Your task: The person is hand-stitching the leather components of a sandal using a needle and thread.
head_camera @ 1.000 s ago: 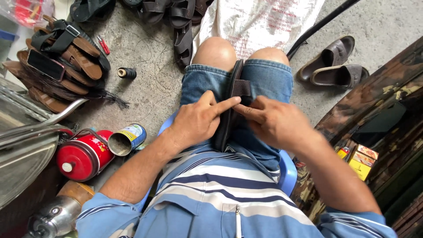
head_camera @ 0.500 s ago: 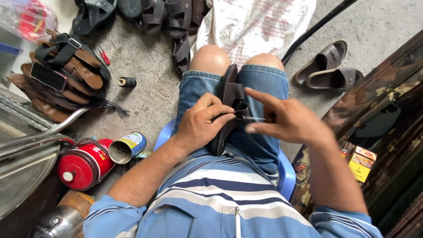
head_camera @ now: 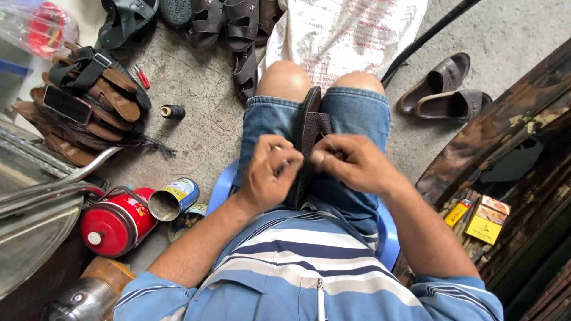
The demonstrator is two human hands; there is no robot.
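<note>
Gripping one dark sandal (head_camera: 310, 128): two hands, left hand (head_camera: 270, 175), right hand (head_camera: 351, 161).

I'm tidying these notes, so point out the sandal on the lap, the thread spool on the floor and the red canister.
sandal (head_camera: 310, 119), head view, on its dark sole near the strap.
thread spool (head_camera: 173, 111), head view, on its side.
red canister (head_camera: 113, 221), head view, on its red body.
</note>
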